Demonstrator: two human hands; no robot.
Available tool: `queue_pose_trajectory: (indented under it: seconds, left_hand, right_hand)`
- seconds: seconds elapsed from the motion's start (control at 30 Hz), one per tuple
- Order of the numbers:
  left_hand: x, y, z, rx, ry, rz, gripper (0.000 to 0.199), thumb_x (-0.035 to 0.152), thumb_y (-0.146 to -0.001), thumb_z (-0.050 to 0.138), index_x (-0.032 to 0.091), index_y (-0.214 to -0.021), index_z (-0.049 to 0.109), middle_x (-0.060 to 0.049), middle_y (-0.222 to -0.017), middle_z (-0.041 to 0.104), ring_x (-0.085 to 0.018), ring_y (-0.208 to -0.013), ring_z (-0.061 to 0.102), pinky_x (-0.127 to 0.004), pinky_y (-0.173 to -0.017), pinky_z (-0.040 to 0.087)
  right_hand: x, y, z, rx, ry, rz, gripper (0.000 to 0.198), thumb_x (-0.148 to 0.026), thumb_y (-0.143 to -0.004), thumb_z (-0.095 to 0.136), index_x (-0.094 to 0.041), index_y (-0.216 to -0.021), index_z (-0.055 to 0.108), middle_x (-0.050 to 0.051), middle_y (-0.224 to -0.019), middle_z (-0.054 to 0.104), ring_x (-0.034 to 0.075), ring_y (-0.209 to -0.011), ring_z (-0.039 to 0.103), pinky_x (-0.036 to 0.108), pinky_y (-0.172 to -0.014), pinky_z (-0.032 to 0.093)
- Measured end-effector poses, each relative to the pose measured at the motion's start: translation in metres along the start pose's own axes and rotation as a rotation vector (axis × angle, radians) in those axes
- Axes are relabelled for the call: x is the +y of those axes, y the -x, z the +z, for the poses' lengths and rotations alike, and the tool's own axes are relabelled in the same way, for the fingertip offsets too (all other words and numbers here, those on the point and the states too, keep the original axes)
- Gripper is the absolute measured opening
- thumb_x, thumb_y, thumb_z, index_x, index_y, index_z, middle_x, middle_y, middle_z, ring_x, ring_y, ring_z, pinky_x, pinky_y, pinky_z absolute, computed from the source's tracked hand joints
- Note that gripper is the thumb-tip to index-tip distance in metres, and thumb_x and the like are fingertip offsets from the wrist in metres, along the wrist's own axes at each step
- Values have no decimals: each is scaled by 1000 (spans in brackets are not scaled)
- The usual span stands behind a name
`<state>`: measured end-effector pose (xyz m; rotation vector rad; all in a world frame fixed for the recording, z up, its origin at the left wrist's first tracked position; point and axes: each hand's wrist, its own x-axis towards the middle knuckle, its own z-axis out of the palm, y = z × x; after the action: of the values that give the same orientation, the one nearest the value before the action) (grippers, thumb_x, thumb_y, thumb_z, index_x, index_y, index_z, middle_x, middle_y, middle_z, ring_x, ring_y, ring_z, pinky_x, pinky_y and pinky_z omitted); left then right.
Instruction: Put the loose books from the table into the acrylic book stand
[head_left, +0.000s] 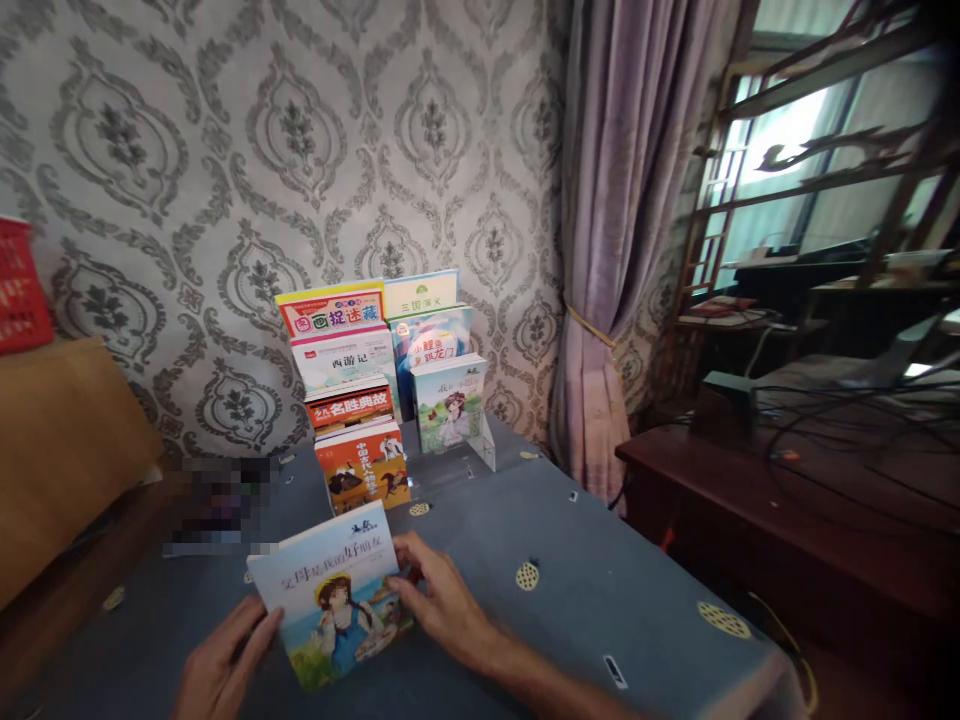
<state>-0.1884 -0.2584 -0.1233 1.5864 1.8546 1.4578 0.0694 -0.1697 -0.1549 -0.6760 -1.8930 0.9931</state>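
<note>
A light-blue children's book (341,595), its cover showing a child in blue overalls and a yellow hat, is held upright and slightly tilted above the table. My left hand (229,655) grips its left edge, thumb at the front. On the opposite side my right hand (435,595) pinches the right edge, thumb on the cover and fingers behind. Just beyond stands a stepped clear book rack (486,445). Its left column has an orange book (365,470) in front of several others; a pale green book (450,405) fronts the right column.
A grey-blue cloth with pineapple prints covers the table (570,620). At the left are a brown cardboard piece (67,450), a red item (22,285) and a blurred-out patch. A purple curtain (622,200) and a dark red desk (787,510) with cables stand to the right.
</note>
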Motion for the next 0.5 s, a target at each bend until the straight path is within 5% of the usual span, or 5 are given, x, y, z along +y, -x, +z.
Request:
queue_pose_trajectory:
  seconds: [0.1,0.5]
  left_hand:
    - [10,3,4,-33,-33,27,61,83,-58,67,22,-63,74,-6,-56,68,-21,-47,62,-25,-47,52]
    - [32,-2,61,-171,-9,112,45,65,-78,64,21,-74,68,-4,-63,69,-21,-58,68,-25,-57,55]
  right_hand:
    - [0,1,-6,-19,34,9,21,-20,-88,57,-24,-108,61,2,-99,70,20,-90,65,32,-80,51]
    - [10,18,-66,61,78,-61,24,-26,-95,52,-22,-118,58,5,-103,70,19,-91,65,33,-81,52]
